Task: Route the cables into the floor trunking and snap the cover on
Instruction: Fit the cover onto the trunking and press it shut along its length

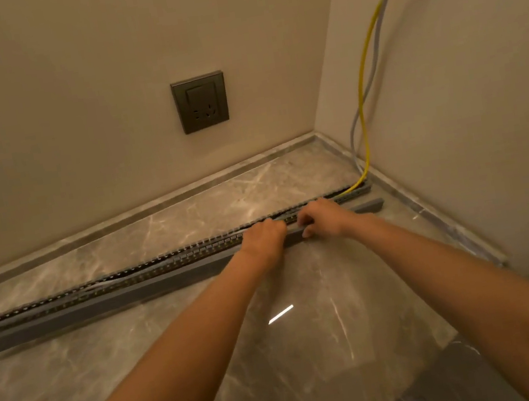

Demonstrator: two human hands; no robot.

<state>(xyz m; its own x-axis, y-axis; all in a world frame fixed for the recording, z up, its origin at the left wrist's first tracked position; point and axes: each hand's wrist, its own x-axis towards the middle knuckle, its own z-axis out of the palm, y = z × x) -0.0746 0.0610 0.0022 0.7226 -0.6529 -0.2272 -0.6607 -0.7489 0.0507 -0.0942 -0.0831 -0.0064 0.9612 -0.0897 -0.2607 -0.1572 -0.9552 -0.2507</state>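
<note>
The slotted grey floor trunking point(169, 262) runs along the marble floor point(213, 364) from the far left up to the corner at right, open on top, with cables lying inside it. Just in front of it, touching, lies the grey cover point(106, 303). Above the trunking a wall socket point(200, 103) sits on the wall. At the trunking's middle the left hand point(263, 235) curls over the cover's edge, and beside it the right hand point(323, 217) pinches the cover, fingers bent. Right of the hands, a yellow cable point(363, 80) and a grey cable point(377, 54) drop down the wall into the trunking's end.

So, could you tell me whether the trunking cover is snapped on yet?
Not yet. The trunking is open, its slotted walls exposed, and the cover lies beside it under both hands.
</note>
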